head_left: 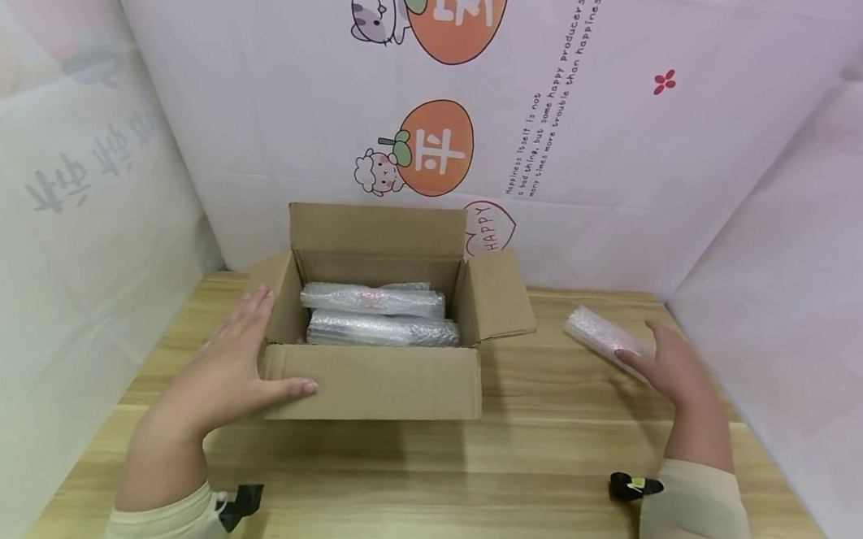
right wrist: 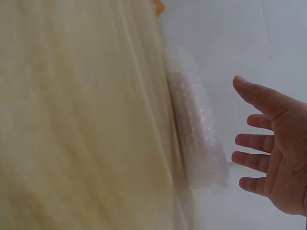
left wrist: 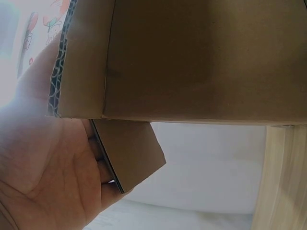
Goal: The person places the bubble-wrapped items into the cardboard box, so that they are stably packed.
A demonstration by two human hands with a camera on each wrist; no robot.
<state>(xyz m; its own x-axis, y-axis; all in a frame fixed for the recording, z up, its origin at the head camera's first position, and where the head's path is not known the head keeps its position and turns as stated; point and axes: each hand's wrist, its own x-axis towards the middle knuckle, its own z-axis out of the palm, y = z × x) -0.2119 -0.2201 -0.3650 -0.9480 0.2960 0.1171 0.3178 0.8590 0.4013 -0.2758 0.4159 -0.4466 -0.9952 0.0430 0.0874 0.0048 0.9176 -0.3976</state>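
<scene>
An open cardboard box point(head_left: 379, 382) stands on the wooden table with its flaps spread. Inside it lie bubble-wrapped bundles, one bundle point(head_left: 370, 299) behind another bundle point(head_left: 383, 329). My left hand point(head_left: 225, 374) rests against the box's left side, thumb along the front flap and fingers by the left flap point(left wrist: 127, 153). At the right, a bubble-wrapped roll point(right wrist: 196, 129) with something pinkish inside lies on the table. Just beside that roll my right hand point(head_left: 667, 367) hovers, and the right wrist view shows its fingers spread and apart from the roll.
White printed sheets point(head_left: 577, 115) hang behind the wooden table point(head_left: 428, 489) and along both sides. Black wrist cameras sit on both sleeves, the left camera point(head_left: 240, 506) and the right camera point(head_left: 633, 487). The box's right flap point(head_left: 502, 294) sticks out sideways.
</scene>
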